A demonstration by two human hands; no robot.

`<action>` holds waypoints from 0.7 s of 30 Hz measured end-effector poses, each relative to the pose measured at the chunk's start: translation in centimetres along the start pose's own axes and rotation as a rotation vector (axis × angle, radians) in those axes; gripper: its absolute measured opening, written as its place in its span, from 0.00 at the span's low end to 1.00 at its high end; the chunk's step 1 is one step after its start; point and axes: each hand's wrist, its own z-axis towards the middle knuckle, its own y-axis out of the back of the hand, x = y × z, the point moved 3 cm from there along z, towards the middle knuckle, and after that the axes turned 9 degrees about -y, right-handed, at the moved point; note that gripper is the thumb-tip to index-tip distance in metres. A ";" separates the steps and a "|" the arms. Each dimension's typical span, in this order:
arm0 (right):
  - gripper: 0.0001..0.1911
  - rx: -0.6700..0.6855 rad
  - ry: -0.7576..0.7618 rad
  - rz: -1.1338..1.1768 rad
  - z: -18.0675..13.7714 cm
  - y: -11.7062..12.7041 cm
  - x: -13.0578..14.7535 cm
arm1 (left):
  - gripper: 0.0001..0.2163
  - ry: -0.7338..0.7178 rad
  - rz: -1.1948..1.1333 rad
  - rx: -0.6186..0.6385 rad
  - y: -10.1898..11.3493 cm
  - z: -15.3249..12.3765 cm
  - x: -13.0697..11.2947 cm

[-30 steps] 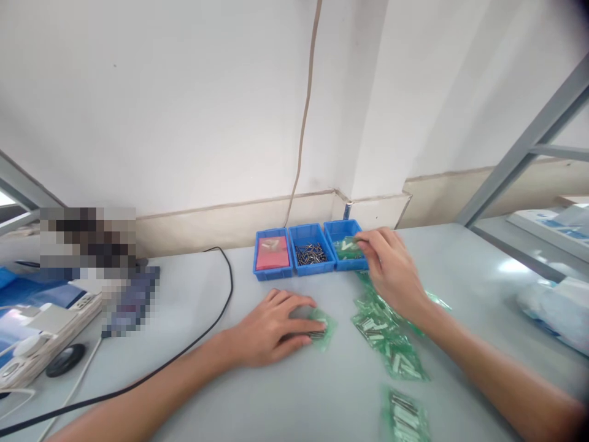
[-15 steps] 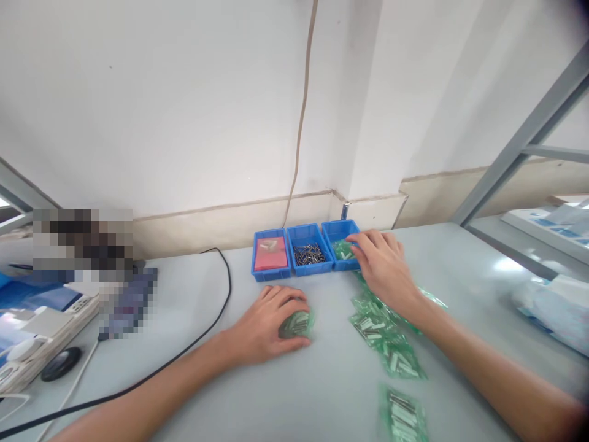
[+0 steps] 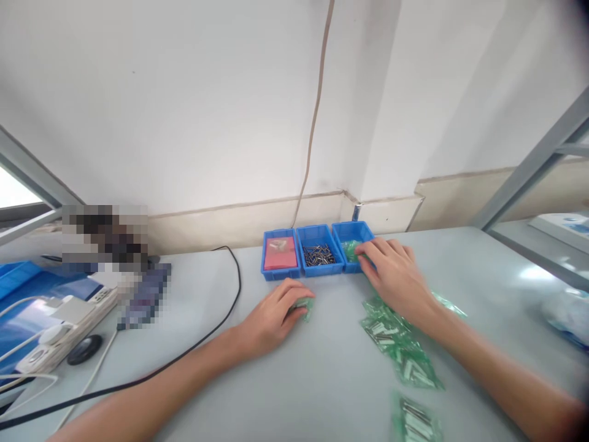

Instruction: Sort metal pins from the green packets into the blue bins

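My left hand (image 3: 276,316) rests on the table with its thumb and fingers closed round a small green plastic bag (image 3: 304,306), mostly covered by the fingers. At the right blue bin (image 3: 353,229), my right hand (image 3: 396,276) reaches over the near right rim. Its thumb and fingertips pinch at green plastic (image 3: 350,250) inside; the exact grip is partly hidden. Under and in front of the right wrist lie several green bags (image 3: 414,368) of metal and white pieces. Another such bag (image 3: 416,420) lies closer to me.
The middle blue bin (image 3: 319,253) contains many small metal pins or screws. Pink sheets or bags (image 3: 280,258) fill the left bin. A black cable (image 3: 184,359) crosses the table's left side, near a power strip (image 3: 69,331) and a black mouse (image 3: 85,349). Metal frame posts stand both sides.
The view has shifted slightly left, so things sit further right. My left fingers have closed tighter over the green bag, hiding more of it. The right hand stays at the right bin.
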 end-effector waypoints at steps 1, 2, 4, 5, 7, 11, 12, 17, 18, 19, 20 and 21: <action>0.10 0.005 0.005 0.006 0.0 0.0 -0.1 | 0.14 -0.005 0.007 -0.005 0.0 0.0 0.0; 0.10 0.012 0.010 0.013 0.0 -0.1 -0.1 | 0.14 -0.007 0.014 -0.009 0.1 0.0 -0.1; 0.10 0.030 0.016 0.022 0.0 -0.2 -0.3 | 0.14 -0.004 0.026 -0.021 0.1 0.0 -0.1; 0.11 0.039 0.018 0.024 0.0 -0.3 -0.4 | 0.14 0.001 0.027 -0.026 0.2 0.0 -0.2; 0.12 0.051 0.021 0.025 0.0 -0.4 -0.4 | 0.14 0.017 0.018 -0.038 0.2 0.0 -0.1; 0.12 0.040 0.020 0.005 0.0 -0.4 -0.2 | 0.13 0.079 -0.017 -0.056 0.1 -0.1 0.3; 0.12 0.039 0.023 -0.002 0.0 -0.4 -0.1 | 0.13 0.094 -0.018 -0.059 0.1 -0.1 0.4; 0.11 0.032 -0.018 0.040 0.0 -0.1 0.3 | 0.06 0.084 0.032 -0.078 0.3 0.0 0.3; 0.11 0.030 -0.024 0.049 0.0 -0.1 0.3 | 0.06 0.074 0.039 -0.085 0.3 0.1 0.2; 0.11 0.034 -0.023 0.050 0.0 -0.2 0.3 | 0.05 0.066 0.044 -0.091 0.4 0.1 0.2; 0.11 0.040 -0.015 0.044 0.0 -0.2 0.3 | 0.06 0.060 0.044 -0.096 0.4 0.1 0.1; 0.12 0.048 -0.005 0.035 -0.1 -0.3 0.3 | 0.06 0.057 0.042 -0.099 0.4 0.1 0.1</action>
